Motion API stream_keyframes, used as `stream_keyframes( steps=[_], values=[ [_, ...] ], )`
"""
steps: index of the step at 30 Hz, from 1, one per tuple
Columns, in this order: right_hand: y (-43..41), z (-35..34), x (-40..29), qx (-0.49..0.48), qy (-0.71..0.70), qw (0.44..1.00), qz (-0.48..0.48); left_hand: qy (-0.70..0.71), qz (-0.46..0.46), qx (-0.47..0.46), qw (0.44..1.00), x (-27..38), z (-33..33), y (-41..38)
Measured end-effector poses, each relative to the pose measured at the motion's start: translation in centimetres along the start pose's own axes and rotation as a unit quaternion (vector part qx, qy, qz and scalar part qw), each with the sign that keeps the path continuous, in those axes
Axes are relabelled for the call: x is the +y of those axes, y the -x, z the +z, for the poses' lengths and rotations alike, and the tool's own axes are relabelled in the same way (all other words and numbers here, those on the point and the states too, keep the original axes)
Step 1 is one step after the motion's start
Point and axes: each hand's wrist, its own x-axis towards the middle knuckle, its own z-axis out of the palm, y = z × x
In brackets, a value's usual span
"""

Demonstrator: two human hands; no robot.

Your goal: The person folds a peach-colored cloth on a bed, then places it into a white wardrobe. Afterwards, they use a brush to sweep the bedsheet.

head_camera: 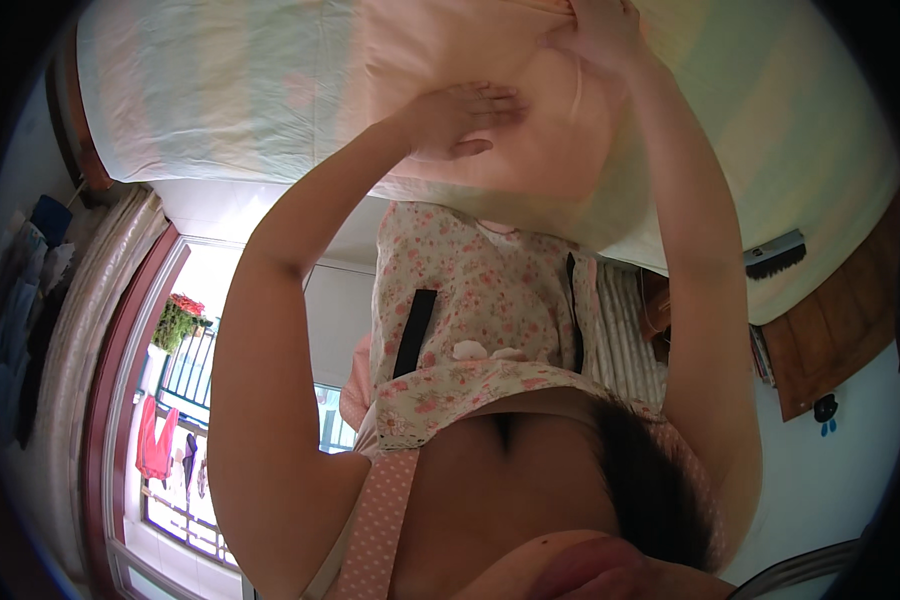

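A peach-coloured cloth (547, 150) lies on a bed sheet with pale green, yellow and pink stripes (225, 90). My left hand (465, 120) rests palm down on the peach cloth, fingers apart and pointing right, its thumb nearer my body. Farther away, at the top edge of the picture, my right hand (600, 30) touches the same cloth near a raised crease. Its fingertips are partly cut off, so whether it pinches any fabric cannot be told. A bed brush with dark bristles (776, 255) lies on the sheet to the right of my right forearm.
My floral apron (487, 292) reaches the bed's near edge. A brown wooden bed panel (832, 337) stands at the right, with books or papers (761, 356) beside it. At the left are a curtain (82, 330), a red-brown door frame (120, 375) and hanging clothes (19, 300).
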Motion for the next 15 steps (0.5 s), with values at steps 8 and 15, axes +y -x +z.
stream_keyframes(
  steps=[8, 15],
  values=[
    [-2.7, -1.3, -0.1, -0.123, -0.032, 0.992, 0.014, 0.573, -0.281, 0.103, 0.763, -3.7, -3.7, 7.8],
    [-3.0, -1.9, 0.5, -0.151, -0.055, 0.987, 0.024, 0.583, -0.277, 0.105, 0.756, -2.3, -4.5, 6.2]
  ],
)
